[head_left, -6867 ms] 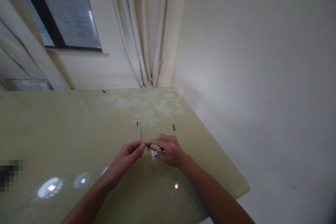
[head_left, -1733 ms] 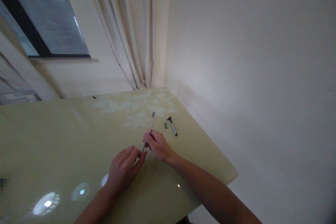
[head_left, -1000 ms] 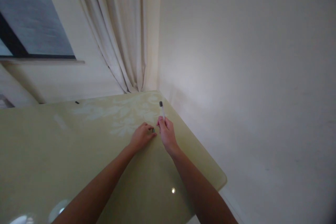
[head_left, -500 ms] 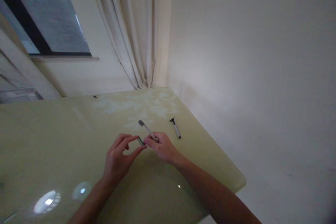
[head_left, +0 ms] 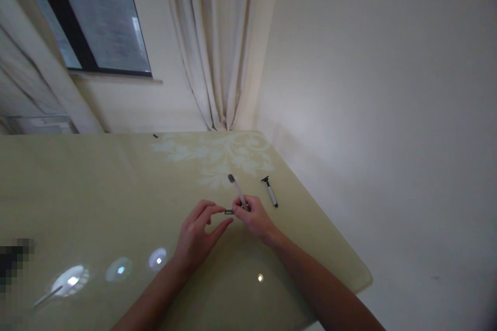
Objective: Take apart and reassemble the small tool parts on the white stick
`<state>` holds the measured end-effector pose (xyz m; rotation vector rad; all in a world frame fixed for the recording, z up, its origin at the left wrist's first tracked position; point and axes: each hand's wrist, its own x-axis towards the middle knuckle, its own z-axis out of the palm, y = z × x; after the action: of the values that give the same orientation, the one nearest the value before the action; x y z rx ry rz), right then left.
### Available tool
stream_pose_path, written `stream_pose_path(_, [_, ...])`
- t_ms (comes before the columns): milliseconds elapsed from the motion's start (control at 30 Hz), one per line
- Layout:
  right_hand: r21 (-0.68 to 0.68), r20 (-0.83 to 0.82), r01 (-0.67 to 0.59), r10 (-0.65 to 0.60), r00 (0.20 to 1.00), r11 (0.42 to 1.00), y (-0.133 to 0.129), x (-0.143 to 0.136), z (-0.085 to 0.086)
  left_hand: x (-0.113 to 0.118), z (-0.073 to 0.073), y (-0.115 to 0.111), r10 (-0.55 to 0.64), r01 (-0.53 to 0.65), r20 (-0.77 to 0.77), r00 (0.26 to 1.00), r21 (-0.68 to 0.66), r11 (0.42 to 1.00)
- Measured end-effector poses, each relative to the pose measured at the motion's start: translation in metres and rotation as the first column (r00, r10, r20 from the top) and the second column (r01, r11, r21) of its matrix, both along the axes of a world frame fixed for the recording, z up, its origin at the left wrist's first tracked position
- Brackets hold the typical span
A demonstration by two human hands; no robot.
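My right hand (head_left: pixel 257 220) is closed around a pale toothbrush (head_left: pixel 238 192), whose dark bristled head points up and away. A small dark, narrow piece (head_left: pixel 229 212) sticks out leftward from the fingertips of that same hand. My left hand (head_left: pixel 196 234) is just to the left, its index fingertip at the piece's outer end. The left thumb is below, apart from the index finger and the piece. To the right of both hands, a razor (head_left: pixel 271 194) with a black head and grey handle lies on the table.
The glossy yellow-green table (head_left: pixel 97 191) has its right edge beside the wall. A tiny dark object (head_left: pixel 155 136) lies near the back edge. At the lower left are a thin stick (head_left: pixel 48 296) and a blurred dark patch. Curtains (head_left: pixel 217 46) hang behind.
The small piece has turned from slanted to nearly level. My left thumb has come away from it. The view has shifted, and the thin stick now shows more at the lower left.
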<state>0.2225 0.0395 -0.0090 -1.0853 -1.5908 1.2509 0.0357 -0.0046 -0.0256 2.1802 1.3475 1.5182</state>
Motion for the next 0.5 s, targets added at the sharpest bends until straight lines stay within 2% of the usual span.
stream_pose_path(133, [-0.009,-0.017,-0.027,0.027,0.999,1.0,0.0019,0.0039,-0.0005,0.0043,-0.0005,0.0009,-0.167,0.177,0.07,0.983,-0.164,0.971])
stream_pose_path(267, [-0.037,-0.009,-0.065,0.065,0.998,0.997,0.0,0.003,-0.0022,0.006,-0.0018,0.0027,-0.093,0.149,0.184,0.979,-0.32,0.936])
stream_pose_path(433, [-0.026,-0.028,-0.168,0.168,0.985,0.985,-0.0031,-0.0003,-0.0051,0.0038,-0.0014,0.0035,-0.21,0.255,0.18,0.961,-0.286,0.924])
stream_pose_path(500, [0.015,0.024,-0.191,0.191,0.981,0.981,-0.0021,0.0023,-0.0037,0.0019,-0.0014,0.0047,-0.209,0.254,0.189,0.96,-0.26,0.932])
